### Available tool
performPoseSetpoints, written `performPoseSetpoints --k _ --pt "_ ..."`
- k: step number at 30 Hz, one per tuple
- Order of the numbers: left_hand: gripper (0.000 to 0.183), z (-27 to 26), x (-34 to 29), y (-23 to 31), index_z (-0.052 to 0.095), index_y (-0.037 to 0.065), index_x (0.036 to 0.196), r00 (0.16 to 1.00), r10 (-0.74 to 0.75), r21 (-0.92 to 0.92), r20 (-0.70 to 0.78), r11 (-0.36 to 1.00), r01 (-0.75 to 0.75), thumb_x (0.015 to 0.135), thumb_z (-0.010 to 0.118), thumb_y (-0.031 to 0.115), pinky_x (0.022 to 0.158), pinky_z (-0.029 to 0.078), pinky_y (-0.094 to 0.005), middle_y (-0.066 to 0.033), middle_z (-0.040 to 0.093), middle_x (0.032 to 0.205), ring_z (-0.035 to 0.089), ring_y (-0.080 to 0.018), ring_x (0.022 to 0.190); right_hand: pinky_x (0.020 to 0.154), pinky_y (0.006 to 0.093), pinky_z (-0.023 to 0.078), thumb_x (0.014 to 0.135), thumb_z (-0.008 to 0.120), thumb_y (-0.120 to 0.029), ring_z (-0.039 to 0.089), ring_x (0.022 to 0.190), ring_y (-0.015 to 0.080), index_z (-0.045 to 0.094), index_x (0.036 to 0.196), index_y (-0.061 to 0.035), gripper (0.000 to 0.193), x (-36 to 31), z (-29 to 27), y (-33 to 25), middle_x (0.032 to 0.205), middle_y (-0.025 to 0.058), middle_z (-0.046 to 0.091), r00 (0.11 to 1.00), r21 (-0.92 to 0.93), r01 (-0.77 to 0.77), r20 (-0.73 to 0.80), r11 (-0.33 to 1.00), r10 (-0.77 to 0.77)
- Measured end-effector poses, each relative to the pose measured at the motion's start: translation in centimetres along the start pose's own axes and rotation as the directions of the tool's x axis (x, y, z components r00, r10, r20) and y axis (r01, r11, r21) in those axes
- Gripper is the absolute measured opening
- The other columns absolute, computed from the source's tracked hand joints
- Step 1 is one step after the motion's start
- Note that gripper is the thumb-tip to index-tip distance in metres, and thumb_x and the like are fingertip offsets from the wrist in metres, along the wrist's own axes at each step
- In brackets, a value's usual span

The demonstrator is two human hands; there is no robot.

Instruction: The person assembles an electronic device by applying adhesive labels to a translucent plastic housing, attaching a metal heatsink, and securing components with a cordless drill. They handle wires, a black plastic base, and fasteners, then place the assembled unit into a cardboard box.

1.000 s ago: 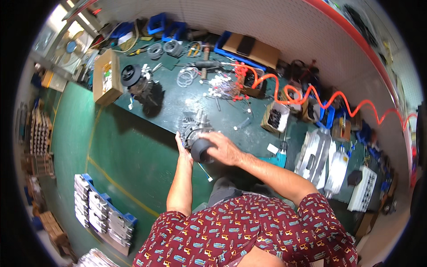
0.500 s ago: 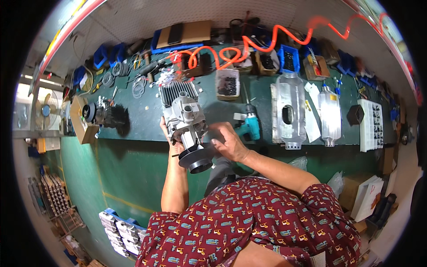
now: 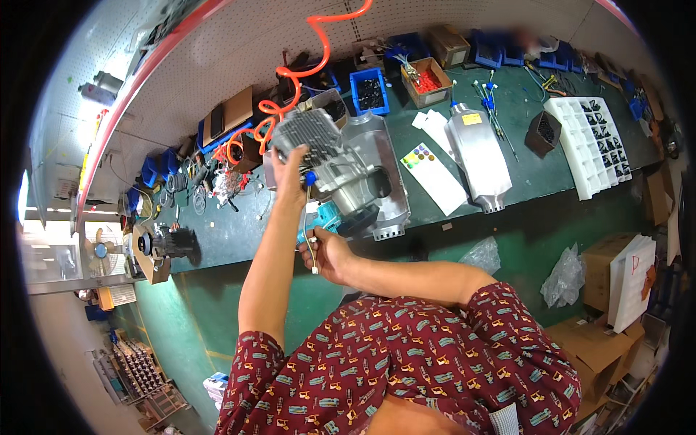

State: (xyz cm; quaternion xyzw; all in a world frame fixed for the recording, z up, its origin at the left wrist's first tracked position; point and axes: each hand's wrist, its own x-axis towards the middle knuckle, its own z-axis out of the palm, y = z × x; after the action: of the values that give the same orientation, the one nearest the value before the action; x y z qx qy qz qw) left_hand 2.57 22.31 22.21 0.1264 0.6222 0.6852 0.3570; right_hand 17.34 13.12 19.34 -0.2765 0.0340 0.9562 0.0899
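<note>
The finned metal unit (image 3: 344, 181), at centre frame, is gripped by the left hand (image 3: 288, 172); the right hand (image 3: 328, 255) is curled beside a dangling cable (image 3: 307, 217), its grip unclear. At upper centre, black parts are held in a blue bin (image 3: 373, 111), red ones in a carton (image 3: 433, 98). A yellow label (image 3: 472, 119) is borne by a silver canister (image 3: 478, 159) on the green tabletop (image 3: 533, 163).

"What stands behind the dark green table (image 3: 228, 246)?"
"A pale wall (image 3: 239, 54) full of small holes."
"And past the table's left end?"
"A brightly lit window (image 3: 48, 248)."
"The floor (image 3: 190, 304)?"
"Green and smooth, below the table's front edge, with a yellow line (image 3: 219, 355) across it."
</note>
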Motion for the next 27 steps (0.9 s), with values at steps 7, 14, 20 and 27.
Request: performPoseSetpoints --k 7,14,20,27 --pt "0.13 10.0 -1.1 -3.8 0.019 0.022 0.163 0.992 0.071 0.837 -0.107 0.546 0.051 0.057 0.089 0.047 0.112 0.039 -0.0482 -0.0315 0.039 0.141 0.043 -0.0426 0.13 0.046 0.0262 0.04 0.11 0.037 -0.028 0.051 0.06 0.0134 0.051 0.098 -0.0089 0.027 -1.8 -2.3 -5.7 0.073 0.002 0.054 1.0 0.107 -0.021 0.017 0.994 0.019" --pt "0.127 13.0 -0.6 -7.4 0.015 0.033 0.162 0.969 0.068 0.902 -0.238 0.385 0.194 0.059 0.088 0.045 0.104 0.043 -0.058 -0.0275 0.036 0.143 0.039 -0.0416 0.132 0.046 0.0285 0.041 0.109 0.04 -0.031 0.052 0.055 0.0151 0.052 0.089 -0.0096 0.033 -2.9 -6.0 -9.0 0.066 0.0018 0.052 1.0 0.033 -0.011 -0.006 0.999 0.012" --pt "0.123 14.4 0.3 -8.7 0.017 0.032 0.161 0.964 0.104 0.935 -0.243 0.292 0.204 0.06 0.086 0.048 0.104 0.043 -0.0579 -0.0278 0.036 0.143 0.038 -0.0422 0.134 0.047 0.0311 0.044 0.108 0.045 -0.032 0.057 0.056 0.0164 0.058 0.089 -0.0099 0.032 -1.8 -7.8 -10.4 0.068 0.0037 0.059 0.997 -0.029 0.022 -0.077 0.999 -0.024" --pt "0.119 14.2 0.2 -9.4 0.021 0.032 0.159 0.959 0.128 0.941 -0.253 0.265 0.212 0.059 0.084 0.046 0.099 0.043 -0.0623 -0.0282 0.038 0.14 0.038 -0.042 0.133 0.045 0.0282 0.047 0.104 0.053 -0.027 0.056 0.053 0.0138 0.061 0.087 -0.0104 0.024 -2.3 -7.1 -11.1 0.067 -0.0003 0.059 0.995 0.01 0.035 0.096 0.999 -0.035"
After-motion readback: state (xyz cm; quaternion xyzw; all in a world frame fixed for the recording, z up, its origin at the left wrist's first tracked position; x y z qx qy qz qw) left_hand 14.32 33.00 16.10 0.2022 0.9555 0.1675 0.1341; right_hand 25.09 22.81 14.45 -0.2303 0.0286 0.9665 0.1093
